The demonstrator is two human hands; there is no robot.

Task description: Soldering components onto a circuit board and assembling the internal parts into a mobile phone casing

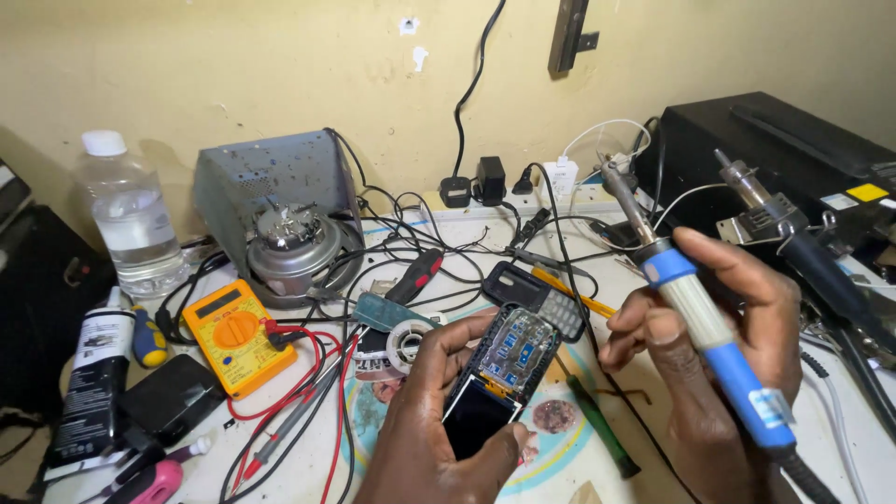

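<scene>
Left hand point(425, 429): my fingers are clenched around the opened phone point(495, 383), thumb along its lower edge, fingertips on its left side.
Opened phone: held just above the table point(308, 467), near its front edge; dark screen toward me, exposed keypad board with blue contacts above it.
Right hand point(719, 345): my fingers are grasping the soldering iron point(695, 308) by its pale and blue handle, pen fashion.
Soldering iron: tilted, metal tip up and to the left, away from the phone; cord leaves at lower right.
Phone cover point(541, 294): lies on the table just behind the phone.
Solder spool point(408, 341): beside my left fingers.
Multimeter point(236, 334): yellow, to the left, with red and black leads trailing across the table.
Water bottle point(131, 215): upright at far left.
Second iron point(761, 210): rests in a stand at right.
</scene>
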